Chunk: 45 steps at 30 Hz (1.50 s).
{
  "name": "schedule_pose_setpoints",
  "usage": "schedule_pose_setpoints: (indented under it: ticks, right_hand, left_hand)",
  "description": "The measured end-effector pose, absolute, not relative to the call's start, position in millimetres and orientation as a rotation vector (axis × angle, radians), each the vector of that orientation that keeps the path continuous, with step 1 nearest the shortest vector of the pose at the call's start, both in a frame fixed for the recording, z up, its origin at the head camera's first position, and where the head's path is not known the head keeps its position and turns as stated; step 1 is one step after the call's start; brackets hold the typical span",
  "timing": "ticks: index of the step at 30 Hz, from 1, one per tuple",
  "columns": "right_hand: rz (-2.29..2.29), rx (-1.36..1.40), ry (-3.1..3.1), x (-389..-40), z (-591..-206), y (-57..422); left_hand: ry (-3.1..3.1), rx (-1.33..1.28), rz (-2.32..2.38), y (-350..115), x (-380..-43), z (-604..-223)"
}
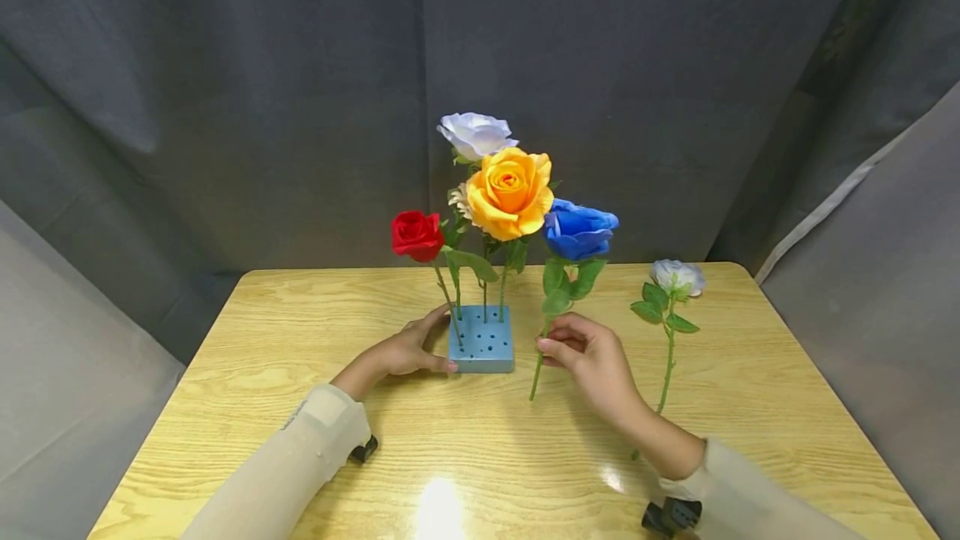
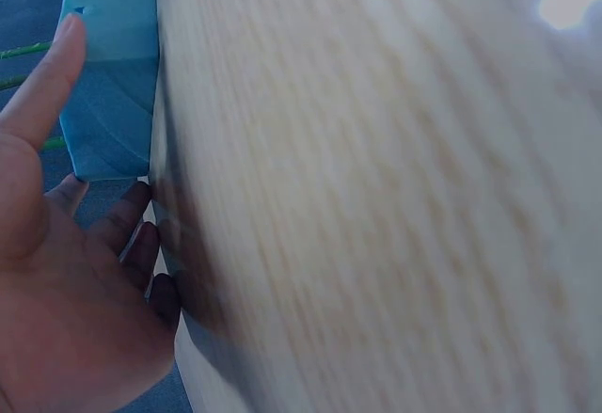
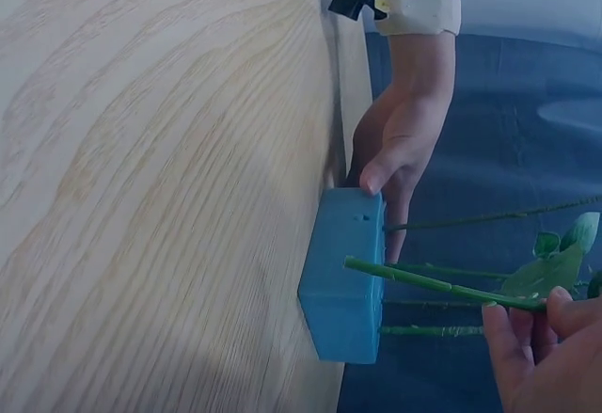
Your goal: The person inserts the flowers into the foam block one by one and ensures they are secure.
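A light-blue foam block [image 1: 482,350] with rows of holes stands on the table. A red rose [image 1: 417,236], an orange rose [image 1: 510,192], a white rose [image 1: 477,136] and a small cream flower [image 1: 460,201] stand in it. My left hand [image 1: 408,348] holds the block's left side, thumb at the front corner and fingers toward the back. To the right of the block, my right hand [image 1: 592,361] pinches the green stem of a blue rose [image 1: 580,230]. In the right wrist view, the cut end of that stem [image 3: 404,277] appears in front of the block, bare and tilted.
A pale white-lilac rose [image 1: 677,277] with a long stem lies on the wooden table [image 1: 300,315], right of my right hand. Dark grey curtain [image 1: 300,107] hangs behind the table and at the sides. Black wrist devices [image 1: 672,515] sit under both sleeves.
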State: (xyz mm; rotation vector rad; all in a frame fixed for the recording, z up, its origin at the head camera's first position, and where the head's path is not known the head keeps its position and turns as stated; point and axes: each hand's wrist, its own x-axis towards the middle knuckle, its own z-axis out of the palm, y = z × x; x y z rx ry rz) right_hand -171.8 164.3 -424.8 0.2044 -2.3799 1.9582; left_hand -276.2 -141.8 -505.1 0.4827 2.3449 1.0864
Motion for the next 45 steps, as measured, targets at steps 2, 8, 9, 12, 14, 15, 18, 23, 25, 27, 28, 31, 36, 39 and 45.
schedule_pose_setpoints:
  ticks: [2, 8, 9, 12, 14, 15, 18, 23, 25, 27, 28, 31, 36, 39, 45]
  right_hand:
    - [1.953, 0.216, -2.378, -173, -426, 161]
    - [1.922, 0.26, -2.36, -174, -431, 152]
    - [1.915, 0.262, -2.358, -175, -431, 150]
    - [1.894, 0.252, -2.356, -176, -435, 146]
    - [1.881, 0.248, -2.349, -177, -438, 143]
    - [1.874, 0.247, -2.347, -177, -439, 141]
    - [1.824, 0.247, -2.337, -179, -443, 136]
    - [1.779, 0.242, -2.306, -182, -443, 125]
    - [1.802, 0.251, -2.279, -184, -443, 121]
    - [1.832, 0.27, -2.247, -186, -444, 117]
    - [1.831, 0.276, -2.24, -188, -444, 115]
    - [1.809, 0.275, -2.227, -193, -445, 108]
    - [1.779, 0.245, -2.227, -200, -444, 97]
    - [1.771, 0.243, -2.219, -200, -437, 91]
    - [1.76, 0.267, -2.196, -195, -417, 85]
  left_hand:
    - [2.342, 0.481, 1.089, -142, -276, -506]
    - [2.339, 0.478, 1.103, -142, -276, -506]
    - [2.339, 0.479, 1.106, -142, -276, -507]
    - [2.34, 0.48, 1.11, -141, -276, -507]
    - [2.342, 0.479, 1.112, -141, -276, -507]
    - [2.341, 0.479, 1.112, -141, -276, -507]
    - [2.343, 0.479, 1.11, -141, -275, -506]
    - [2.34, 0.473, 1.113, -141, -275, -507]
    - [2.336, 0.468, 1.118, -141, -275, -507]
    - [2.333, 0.465, 1.12, -141, -276, -507]
    - [2.331, 0.463, 1.12, -142, -276, -507]
    - [2.325, 0.463, 1.128, -142, -277, -508]
    - [2.326, 0.473, 1.121, -142, -277, -507]
    - [2.335, 0.482, 1.103, -142, -276, -506]
    - [2.319, 0.495, 1.109, -142, -276, -504]
